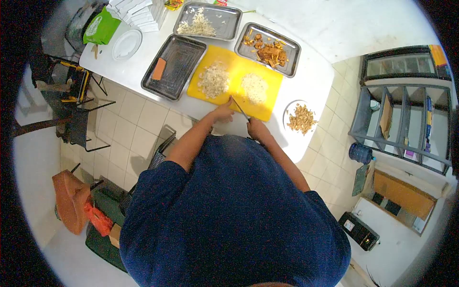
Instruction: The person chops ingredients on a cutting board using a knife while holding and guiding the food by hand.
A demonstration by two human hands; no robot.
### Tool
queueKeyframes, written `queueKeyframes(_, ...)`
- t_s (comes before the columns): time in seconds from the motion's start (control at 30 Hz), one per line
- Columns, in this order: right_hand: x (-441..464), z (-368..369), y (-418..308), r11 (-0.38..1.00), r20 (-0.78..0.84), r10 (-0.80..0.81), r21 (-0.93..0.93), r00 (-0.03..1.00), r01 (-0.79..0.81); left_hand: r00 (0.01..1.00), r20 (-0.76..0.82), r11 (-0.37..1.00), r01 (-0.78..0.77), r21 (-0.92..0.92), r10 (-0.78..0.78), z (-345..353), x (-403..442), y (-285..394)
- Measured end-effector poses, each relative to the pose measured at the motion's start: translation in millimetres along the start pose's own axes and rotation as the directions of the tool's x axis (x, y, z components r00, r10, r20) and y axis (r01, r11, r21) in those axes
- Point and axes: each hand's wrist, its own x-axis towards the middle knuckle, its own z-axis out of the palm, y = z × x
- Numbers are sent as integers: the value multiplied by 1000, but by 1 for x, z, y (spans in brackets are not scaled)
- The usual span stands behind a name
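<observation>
My right hand [258, 129] is closed around the handle of a knife [240, 108], at the near edge of a yellow cutting board [202, 98]. The blade points up and left over the board. Close to the blade's tip is my left hand [223, 113], its fingers apart at the board's near edge; whether they touch the blade is too small to tell. On the board lie two heaps of pale chopped food, a larger heap [213, 81] at left and a smaller heap [254, 88] at right.
An oven tray [191, 62] holds an orange-brown block [159, 69]. Behind stand a tray of pale shreds [229, 21] and a tray of browned pieces [295, 52]. A plate of brown strips [301, 118] sits right. White plate [127, 45] and green packet [102, 27] lie far left.
</observation>
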Motion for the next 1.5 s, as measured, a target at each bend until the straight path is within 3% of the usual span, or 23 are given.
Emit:
queueKeyframes(0.07, -3, -7, -8, 999, 6, 31, -27, 999, -31, 991, -91, 995, -97, -32, 94, 7, -2, -10)
queueKeyframes(0.23, -6, -12, -13, 997, 33, 52, -62, 998, -50, 957, -165, 967, -221, 124, 240, 12, -18, -12)
queueKeyframes(0.33, -3, -9, -9, 998, 53, -24, -50, 998, 26, 893, -286, 935, -308, 174, 347, 12, -8, -23)
queueKeyframes(0.47, 1, -6, -6, 1000, 47, 28, -14, 999, -27, 875, -391, 948, -317, -13, 287, 9, -15, -13)
queueKeyframes(0.57, 0, -10, -9, 1000, 48, 10, 23, 999, -11, 819, -486, 952, -274, 139, 306, 5, -10, -13)
queueKeyframes(0.67, -1, -6, -4, 998, 5, -30, 62, 1000, 30, 732, -436, 771, -190, 608, 524, 6, -21, -12)
queueKeyframes(0.77, -3, -1, 3, 994, -51, -73, 80, 996, 77, 804, -335, 589, -23, 807, 491, 12, -31, -1)
queueKeyframes(0.87, -3, -4, 3, 995, -61, -59, 71, 996, 64, 845, -343, 547, 74, 834, 409, 18, -42, 11)
queueKeyframes(1.17, -10, -14, -2, 997, -58, -33, 65, 998, 37, 915, -333, 674, 98, 732, 228, 19, -42, 12)
queueKeyframes(1.5, -4, -18, -3, 999, -24, 10, 46, 1000, -9, 763, -417, 647, -2, 762, 494, 12, -39, -2)
